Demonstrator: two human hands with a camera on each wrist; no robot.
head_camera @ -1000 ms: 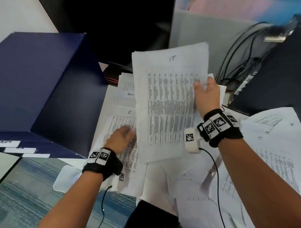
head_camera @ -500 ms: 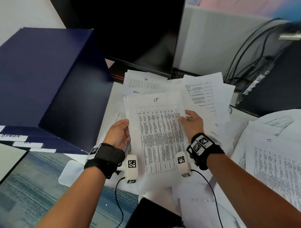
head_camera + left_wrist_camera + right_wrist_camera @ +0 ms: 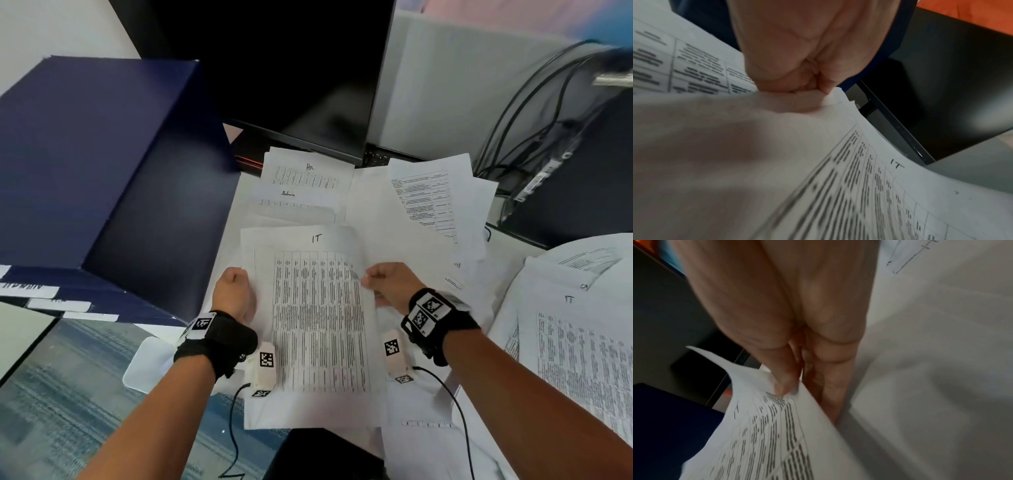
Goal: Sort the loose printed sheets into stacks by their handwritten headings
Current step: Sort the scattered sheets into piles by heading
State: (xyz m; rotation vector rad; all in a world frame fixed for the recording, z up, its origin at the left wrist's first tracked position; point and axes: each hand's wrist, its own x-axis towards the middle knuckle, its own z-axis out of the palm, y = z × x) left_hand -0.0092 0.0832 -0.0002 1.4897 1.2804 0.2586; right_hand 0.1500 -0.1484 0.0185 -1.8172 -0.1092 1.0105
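Both hands on the IT sheet (image 3: 318,322) now: left hand (image 3: 234,294) pinching its left edge, right hand (image 3: 394,286) pinching the right, each grip tight on paper, held over the bench's (image 3: 219,240) near papers.

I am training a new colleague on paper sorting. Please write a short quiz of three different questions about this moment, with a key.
1. True or false: the left hand and the right hand both grip the white printed sheets headed "IT".
2. Multiple choice: the white sheet headed "Hr" lies
A. on the large dark blue box
B. in front of the black monitor, beyond the held sheets
C. under the right forearm
3. Fill in: the white sheet just nearer than the "Hr" sheet is headed ____.

Key: 1 true; 2 B; 3 Admin.
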